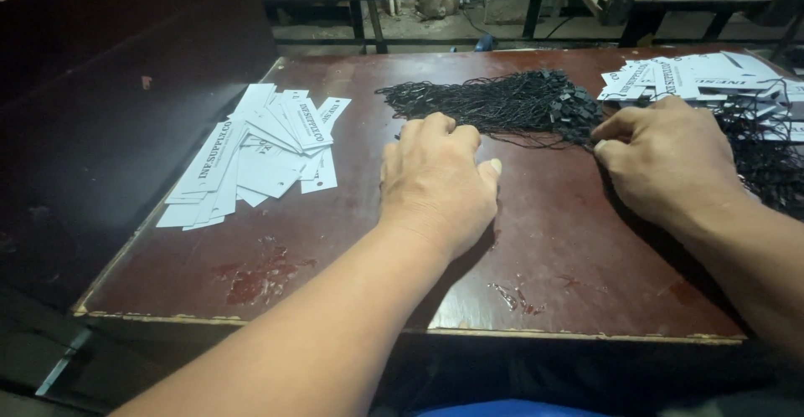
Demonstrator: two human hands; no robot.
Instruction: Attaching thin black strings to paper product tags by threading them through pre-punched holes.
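My left hand rests palm down on the dark red table, fingers curled over a white paper tag of which only a sliver shows by the thumb. My right hand pinches the plastic ends of a bundle of black tag strings lying at the table's middle back. A fanned pile of white printed paper tags lies to the left of my left hand.
A second heap of white tags with black strings attached sits at the back right, its strings trailing down the right edge. The tabletop has chipped, worn patches near the front edge. Dark metal frames stand beyond the table.
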